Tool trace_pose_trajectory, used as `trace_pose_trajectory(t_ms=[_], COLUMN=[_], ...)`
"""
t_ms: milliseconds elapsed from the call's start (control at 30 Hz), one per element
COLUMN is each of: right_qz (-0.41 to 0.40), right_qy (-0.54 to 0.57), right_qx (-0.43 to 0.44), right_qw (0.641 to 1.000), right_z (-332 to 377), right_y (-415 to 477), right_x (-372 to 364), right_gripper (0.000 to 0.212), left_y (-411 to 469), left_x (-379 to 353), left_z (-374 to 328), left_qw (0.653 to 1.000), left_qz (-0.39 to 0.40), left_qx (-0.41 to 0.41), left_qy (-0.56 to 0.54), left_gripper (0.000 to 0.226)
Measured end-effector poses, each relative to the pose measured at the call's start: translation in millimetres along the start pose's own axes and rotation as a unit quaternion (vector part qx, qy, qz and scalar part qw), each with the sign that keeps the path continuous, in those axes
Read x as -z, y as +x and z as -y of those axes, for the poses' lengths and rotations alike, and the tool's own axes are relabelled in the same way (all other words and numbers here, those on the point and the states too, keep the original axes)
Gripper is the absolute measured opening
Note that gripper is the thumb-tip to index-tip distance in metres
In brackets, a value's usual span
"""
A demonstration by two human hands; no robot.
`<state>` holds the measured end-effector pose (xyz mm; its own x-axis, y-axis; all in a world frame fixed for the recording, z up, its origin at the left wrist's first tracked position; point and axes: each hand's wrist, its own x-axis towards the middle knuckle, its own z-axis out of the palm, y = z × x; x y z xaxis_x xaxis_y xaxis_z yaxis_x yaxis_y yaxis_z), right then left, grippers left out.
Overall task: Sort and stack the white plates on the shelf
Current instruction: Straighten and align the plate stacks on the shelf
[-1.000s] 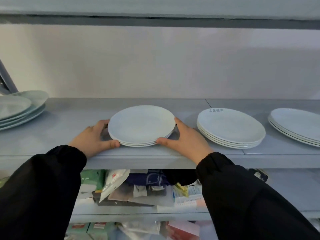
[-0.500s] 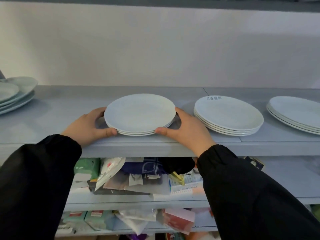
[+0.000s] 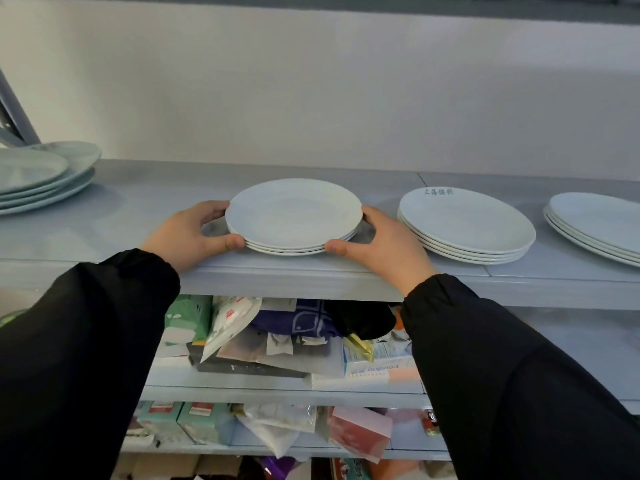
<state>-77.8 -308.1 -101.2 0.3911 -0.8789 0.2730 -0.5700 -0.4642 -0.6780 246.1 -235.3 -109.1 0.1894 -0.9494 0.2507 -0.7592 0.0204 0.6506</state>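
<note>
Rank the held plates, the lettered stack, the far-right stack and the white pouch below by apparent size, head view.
1. Held plates and lettered stack: look alike, so no ranking between them.
2. White pouch: clearly smaller.
Unranked: far-right stack, cut off by the frame edge.

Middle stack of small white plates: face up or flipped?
Face up: the stack of small white round plates shows its top plate's sunken well.
</note>
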Motion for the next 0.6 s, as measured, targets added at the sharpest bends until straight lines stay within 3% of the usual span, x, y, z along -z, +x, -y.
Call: trace_pose_trajectory(t_ms=[267,467,600], right_qz=[-0.003,-0.013,-0.023], right_qy=[-0.029,-0.052,-0.055], right_qx=[0.006,0.004,0.019], right_qw=[1.0,0.999,0.998], right_z=[1.0,0.5,3.6], right_y=[0.2,-0.7,-2.5], right_x=[-0.4,-2.9,-0.9], right_gripper=[0.08,0.076,0.049], left_y=[-3.3,-5.9,-9.1], left_x=[-4.4,-6.5,-8.1], left_z=[-5.7,-3.5,-4.9], left_qw=[0.999,0.995,0.989], left_qz=[-0.014,-0.073,-0.133], left_qx=[-0.026,-0.034,-0.028], left_qy=[0.04,0.066,0.061], left_gripper=[0.087,0.061,0.045])
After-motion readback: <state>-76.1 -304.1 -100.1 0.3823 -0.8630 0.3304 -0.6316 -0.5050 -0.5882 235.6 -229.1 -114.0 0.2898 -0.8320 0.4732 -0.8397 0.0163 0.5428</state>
